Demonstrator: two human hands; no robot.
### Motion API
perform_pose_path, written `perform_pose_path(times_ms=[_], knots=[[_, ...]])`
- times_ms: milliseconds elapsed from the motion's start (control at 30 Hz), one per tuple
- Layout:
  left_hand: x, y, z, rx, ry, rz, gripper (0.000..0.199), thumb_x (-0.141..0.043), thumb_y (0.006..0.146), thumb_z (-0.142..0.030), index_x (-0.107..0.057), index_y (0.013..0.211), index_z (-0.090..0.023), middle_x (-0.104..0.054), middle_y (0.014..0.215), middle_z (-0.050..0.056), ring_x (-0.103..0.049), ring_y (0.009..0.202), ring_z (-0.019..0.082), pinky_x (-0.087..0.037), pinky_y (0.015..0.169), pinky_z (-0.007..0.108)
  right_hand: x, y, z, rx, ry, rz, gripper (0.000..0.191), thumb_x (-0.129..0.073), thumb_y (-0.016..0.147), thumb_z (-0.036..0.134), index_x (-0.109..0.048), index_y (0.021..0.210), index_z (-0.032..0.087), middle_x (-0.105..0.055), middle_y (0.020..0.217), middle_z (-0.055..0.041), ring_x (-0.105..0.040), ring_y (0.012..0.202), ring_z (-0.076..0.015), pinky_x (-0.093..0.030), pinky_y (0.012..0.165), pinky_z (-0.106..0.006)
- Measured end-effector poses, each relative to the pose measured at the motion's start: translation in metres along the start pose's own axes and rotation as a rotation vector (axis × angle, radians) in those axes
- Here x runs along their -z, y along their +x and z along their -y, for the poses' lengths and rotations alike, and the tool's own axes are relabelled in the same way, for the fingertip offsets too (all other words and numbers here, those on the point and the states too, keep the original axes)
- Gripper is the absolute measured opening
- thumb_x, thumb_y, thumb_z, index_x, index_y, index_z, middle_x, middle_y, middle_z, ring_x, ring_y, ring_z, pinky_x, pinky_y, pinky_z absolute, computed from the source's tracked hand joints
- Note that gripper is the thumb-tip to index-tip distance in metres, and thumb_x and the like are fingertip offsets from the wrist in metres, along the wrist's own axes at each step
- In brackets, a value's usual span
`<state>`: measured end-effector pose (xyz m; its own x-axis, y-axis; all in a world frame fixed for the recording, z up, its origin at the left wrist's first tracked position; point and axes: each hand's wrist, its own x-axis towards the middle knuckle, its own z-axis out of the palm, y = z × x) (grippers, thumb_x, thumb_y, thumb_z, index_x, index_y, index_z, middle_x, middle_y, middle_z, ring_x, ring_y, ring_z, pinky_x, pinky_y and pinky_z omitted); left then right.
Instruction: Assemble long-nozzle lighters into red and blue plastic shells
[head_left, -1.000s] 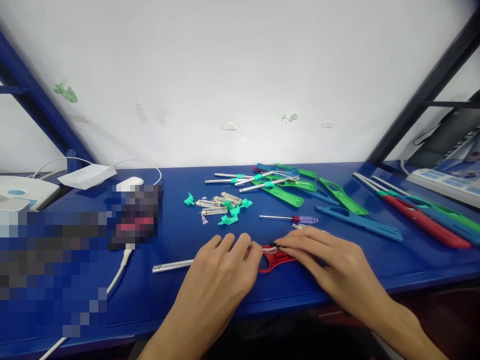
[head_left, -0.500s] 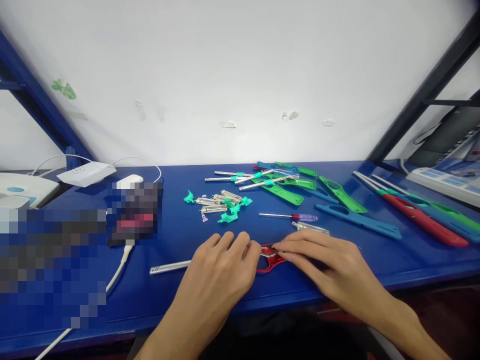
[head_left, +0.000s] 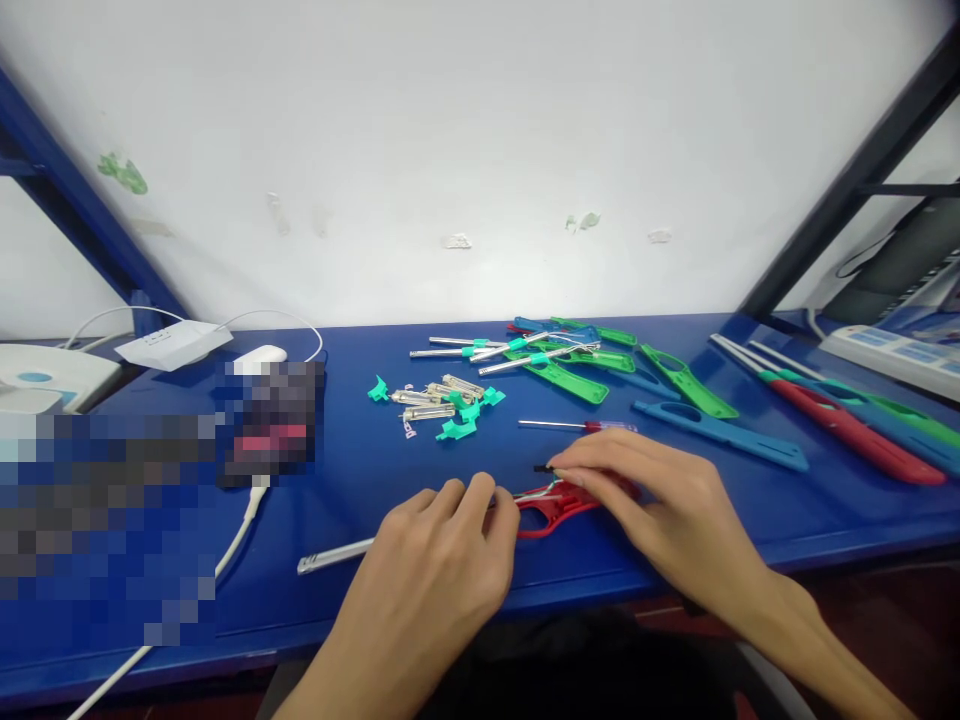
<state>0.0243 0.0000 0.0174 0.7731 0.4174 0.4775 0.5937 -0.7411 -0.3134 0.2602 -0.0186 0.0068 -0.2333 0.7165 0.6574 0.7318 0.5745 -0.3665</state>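
Note:
My left hand [head_left: 442, 550] is closed around the front end of a red plastic lighter half-shell [head_left: 553, 522], its fingertips hidden underneath. A silver metal tube [head_left: 334, 556] sticks out to the left from below that hand. My right hand [head_left: 660, 490] pinches a small black part [head_left: 540, 468] between thumb and forefinger, just above the shell. Thin pale wires [head_left: 541, 492] run along the shell toward the pinching fingers. Just beyond my right hand lies a screwdriver [head_left: 559, 424], its purple handle partly covered.
Clear fuel tanks [head_left: 427, 411] and green triggers [head_left: 457, 430] lie in the middle. Behind are metal tubes [head_left: 510, 364] and green shells [head_left: 562, 380]. A blue shell [head_left: 724, 436] and long lighters [head_left: 847, 425] lie right. A white cable [head_left: 236, 555] crosses the left side.
My right hand has lifted slightly away from the shell, with the black part now showing above it. The clear tank beside the screwdriver is now covered by my hand. The metal tube's tip sits slightly lower.

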Motion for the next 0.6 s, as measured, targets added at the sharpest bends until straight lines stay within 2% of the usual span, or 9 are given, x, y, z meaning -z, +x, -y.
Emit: perform_pose_path(times_ms=[267,467,600], knots=[[-0.001,0.001,0.001,0.014,0.0,-0.001,0.034,-0.056,0.076,0.007,-0.071,0.098,-0.014,-0.074,0.087,0.005,-0.07,0.062,0.022,-0.056,0.049,0.032,0.0,-0.001,0.0,-0.006,-0.011,0.092,0.021,-0.058,0.104,0.013,-0.074,0.098,0.025,-0.081,0.099,-0.002,-0.078,0.089,-0.0186,-0.063,0.084,-0.03],[-0.006,0.0,0.0,0.055,-0.029,0.021,0.033,-0.057,0.077,0.008,-0.068,0.097,-0.016,-0.072,0.087,0.005,-0.068,0.064,0.023,-0.056,0.052,0.034,-0.001,-0.002,-0.001,-0.004,0.0,0.106,0.02,-0.058,0.104,0.013,-0.073,0.098,0.024,-0.08,0.099,-0.0012,-0.077,0.089,-0.0178,-0.062,0.085,-0.029],[-0.012,-0.005,0.001,0.107,-0.119,0.049,0.038,-0.06,0.08,0.007,-0.066,0.107,-0.018,-0.071,0.099,0.005,-0.067,0.073,0.024,-0.056,0.058,0.036,-0.003,-0.007,-0.004,-0.004,-0.03,0.119,0.021,-0.057,0.105,0.013,-0.073,0.103,0.026,-0.079,0.107,-0.001,-0.076,0.109,-0.0202,-0.058,0.096,-0.03]])
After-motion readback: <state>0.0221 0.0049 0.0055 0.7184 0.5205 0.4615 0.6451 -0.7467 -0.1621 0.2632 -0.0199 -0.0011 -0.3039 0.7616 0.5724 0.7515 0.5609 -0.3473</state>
